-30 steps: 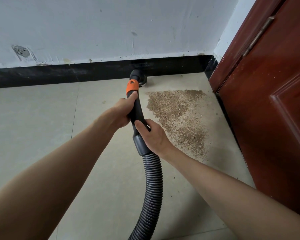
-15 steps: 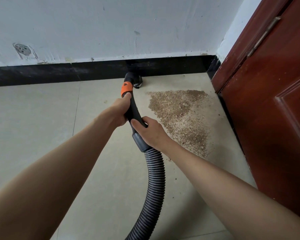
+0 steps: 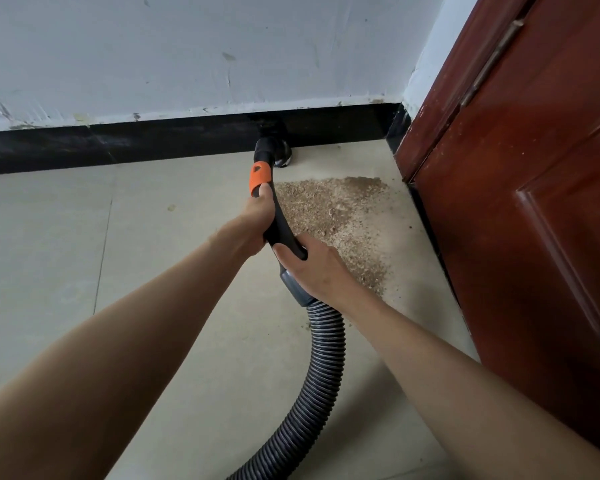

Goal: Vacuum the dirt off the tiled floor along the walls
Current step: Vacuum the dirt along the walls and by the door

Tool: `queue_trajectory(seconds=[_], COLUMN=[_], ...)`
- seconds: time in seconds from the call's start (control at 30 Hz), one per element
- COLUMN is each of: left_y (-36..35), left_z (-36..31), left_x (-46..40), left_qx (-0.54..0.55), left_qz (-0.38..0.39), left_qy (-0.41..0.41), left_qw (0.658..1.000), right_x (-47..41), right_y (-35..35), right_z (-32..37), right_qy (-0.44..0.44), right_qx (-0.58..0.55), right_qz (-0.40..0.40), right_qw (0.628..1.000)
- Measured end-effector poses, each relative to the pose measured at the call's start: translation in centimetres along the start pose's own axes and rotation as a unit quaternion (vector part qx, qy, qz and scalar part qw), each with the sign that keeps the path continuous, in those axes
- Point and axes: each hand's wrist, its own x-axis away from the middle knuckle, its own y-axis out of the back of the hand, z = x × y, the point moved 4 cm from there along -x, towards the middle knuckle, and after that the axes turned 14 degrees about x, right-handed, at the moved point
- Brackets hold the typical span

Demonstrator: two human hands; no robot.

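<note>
While both hands' grip clasps the vacuum handle [image 3: 280,227], its long axis points away toward the black skirting [image 3: 153,142].

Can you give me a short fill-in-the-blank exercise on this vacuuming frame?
1. Both hands hold the curved black vacuum handle, which carries a band coloured ____.
2. The patch of brown dirt lies on the beige tiled floor between the handle and the reddish-brown wooden ____.
3. The black nozzle sits at the foot of the wall, against the skirting coloured ____.
4. The right hand grips nearer the ribbed grey ____ than the left hand.

Missing words: orange; door; black; hose
</note>
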Motion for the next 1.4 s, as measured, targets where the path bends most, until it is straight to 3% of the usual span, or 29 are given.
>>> queue_trajectory(seconds=[0.3,0.63,1.0,1.17,1.4], left_y=[-9.3,-12.2,-11.0,-11.3,-10.6], left_z=[1.6,2.8,3.2,2.6,1.8], left_x=[0.4,1.0,3.4,4.0,3.9], left_qx=[-0.145,-0.159,-0.168,-0.207,-0.172], left_qz=[0.111,0.193,0.220,0.215,0.209], left_qy=[-0.041,-0.013,0.004,-0.040,-0.028], left_qw=[0.982,0.968,0.961,0.954,0.962], right_x=[1.1,3.1,5.8,6.3,6.0], right_y=[3.6,4.2,3.7,4.0,3.9], right_z=[-6.5,-7.2,-5.8,-5.3,-4.6], right_qy=[-0.089,-0.139,-0.165,-0.156,-0.139], right_qx=[-0.072,-0.127,-0.131,-0.201,-0.249], right_qz=[-0.069,-0.120,-0.121,-0.146,-0.142], right_qw=[0.991,0.975,0.970,0.956,0.948])
